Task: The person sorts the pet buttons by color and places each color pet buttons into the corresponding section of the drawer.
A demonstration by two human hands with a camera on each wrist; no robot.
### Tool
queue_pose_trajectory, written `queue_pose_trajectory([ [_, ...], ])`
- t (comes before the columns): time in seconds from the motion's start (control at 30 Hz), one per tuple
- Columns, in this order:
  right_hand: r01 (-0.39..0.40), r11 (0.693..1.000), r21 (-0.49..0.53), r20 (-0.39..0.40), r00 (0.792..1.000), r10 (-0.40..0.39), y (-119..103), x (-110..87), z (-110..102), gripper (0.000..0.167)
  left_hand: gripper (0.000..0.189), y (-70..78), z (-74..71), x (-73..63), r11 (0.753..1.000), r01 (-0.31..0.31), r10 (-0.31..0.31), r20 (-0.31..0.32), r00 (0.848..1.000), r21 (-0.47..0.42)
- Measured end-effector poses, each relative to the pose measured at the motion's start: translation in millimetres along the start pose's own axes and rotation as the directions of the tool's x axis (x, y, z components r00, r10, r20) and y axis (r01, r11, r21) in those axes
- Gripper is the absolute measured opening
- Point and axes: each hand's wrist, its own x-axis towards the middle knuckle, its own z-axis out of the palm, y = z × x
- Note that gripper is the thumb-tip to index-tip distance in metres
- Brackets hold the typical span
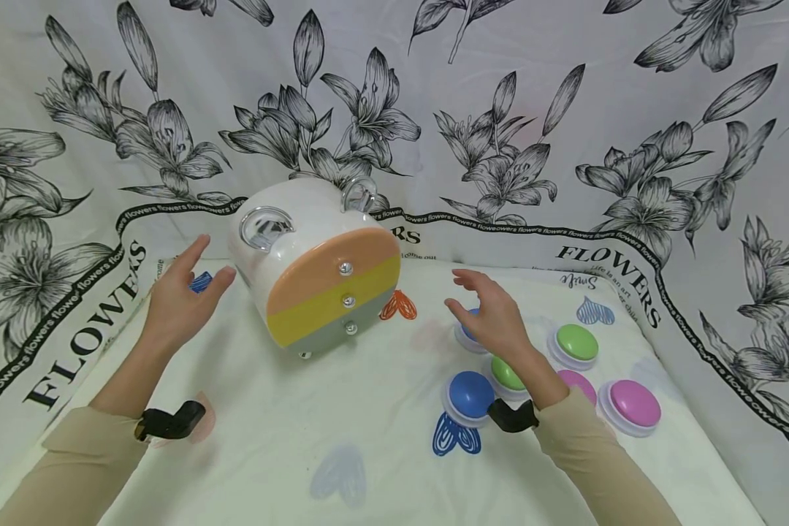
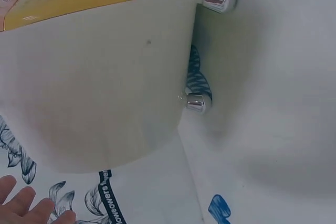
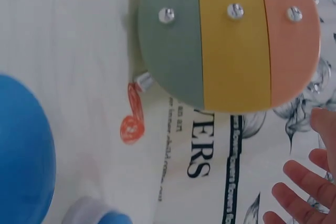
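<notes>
A white rounded box with three drawer-like bands (image 1: pixel 334 292) in orange, yellow and grey-green stands tilted at the left of centre. Each band carries a shiny knob, and small silver feet show beneath. My left hand (image 1: pixel 183 303) hovers just left of it, fingers spread, holding nothing. To its right, my right hand (image 1: pixel 496 318) is raised over the blue and green round domed buttons, fingers loosely bent and grasping nothing. The box's plain side (image 2: pixel 100 93) fills much of the left wrist view; its banded front (image 3: pixel 231 40) faces the right wrist camera.
Several domed buttons on pale bases cluster at the right: a blue one (image 1: pixel 471 394), a green one (image 1: pixel 577 342) and a pink one (image 1: pixel 635 403) among them. A white cloth with printed hearts covers the table (image 1: pixel 269 438). Flower-printed curtain (image 1: pixel 434 88) encloses the back and sides.
</notes>
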Motion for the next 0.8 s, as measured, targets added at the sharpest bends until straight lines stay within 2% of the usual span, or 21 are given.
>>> queue_pose_trajectory([
  [0.23, 0.003, 1.0, 0.019, 0.008, 1.0, -0.003, -19, 8.8, 19, 0.046, 0.073, 12.4, 7.8, 4.9, 0.998, 0.039, -0.039, -0.01, 0.999, -0.043],
  [0.47, 0.019, 0.992, 0.123, 0.003, 1.0, -0.02, -38, 19.6, 33, 0.04, 0.074, 26.0, 16.0, 10.0, 0.994, 0.064, -0.067, -0.029, 0.997, -0.084],
  [0.8, 0.088, 0.972, 0.219, -0.056, 0.995, -0.078, -72, 34.5, 57, 0.037, 0.076, 39.7, 28.7, 18.8, 0.984, 0.135, -0.143, -0.06, 0.988, -0.113],
])
